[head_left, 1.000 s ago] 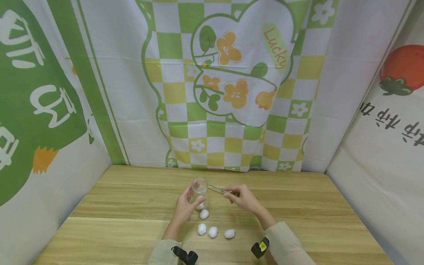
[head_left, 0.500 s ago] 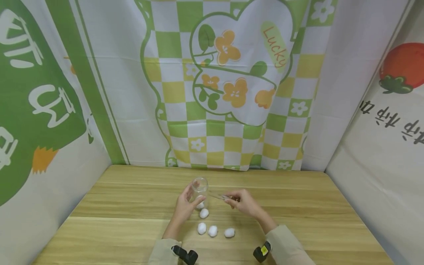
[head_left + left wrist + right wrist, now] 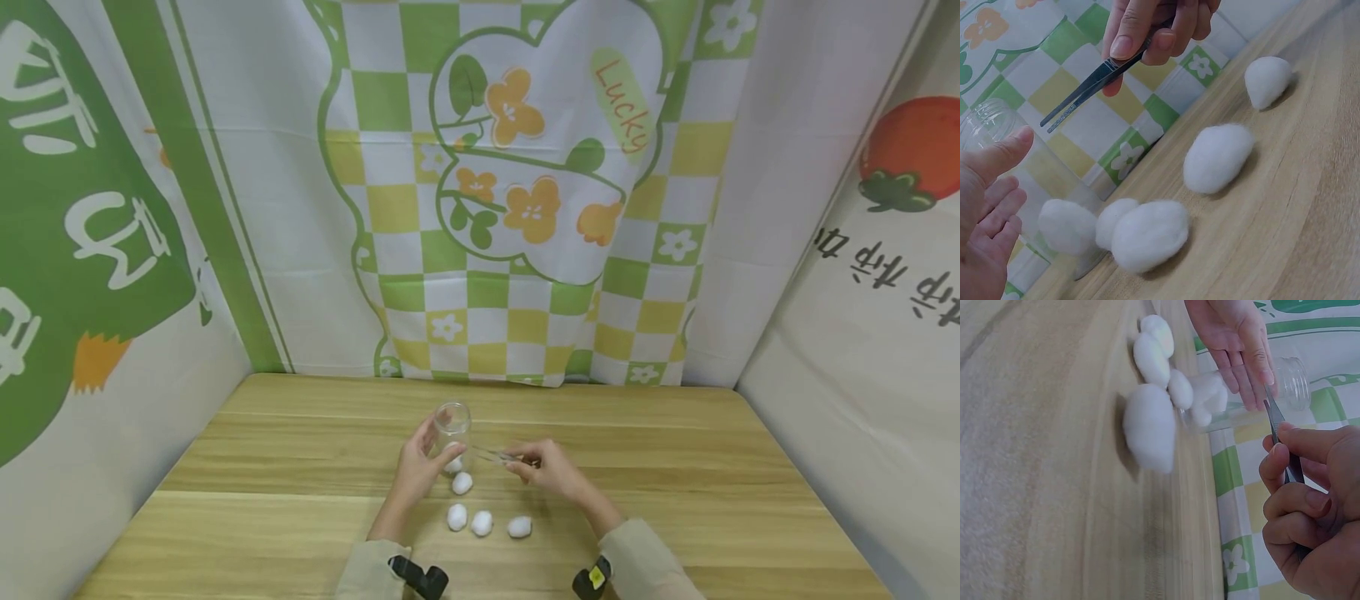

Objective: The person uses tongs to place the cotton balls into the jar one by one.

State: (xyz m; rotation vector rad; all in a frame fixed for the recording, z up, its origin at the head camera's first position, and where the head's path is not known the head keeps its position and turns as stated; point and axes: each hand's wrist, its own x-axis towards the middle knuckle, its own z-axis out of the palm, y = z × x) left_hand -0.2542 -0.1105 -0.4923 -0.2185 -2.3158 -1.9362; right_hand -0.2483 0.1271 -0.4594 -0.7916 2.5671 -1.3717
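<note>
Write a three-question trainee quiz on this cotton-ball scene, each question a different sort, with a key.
1. True or false: the tweezers hold a cotton ball.
2. Which hand steadies the glass jar? A. left hand B. right hand
3. How many cotton balls lie on the table outside the jar?

Key: 1. False, the tips are empty. 2. A. 3. Four.

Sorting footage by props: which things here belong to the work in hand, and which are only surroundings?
In use:
left hand around the glass jar
right hand pinching the tweezers
cotton balls on the table

Only surroundings:
checked flower cloth
green banner
tomato banner
</note>
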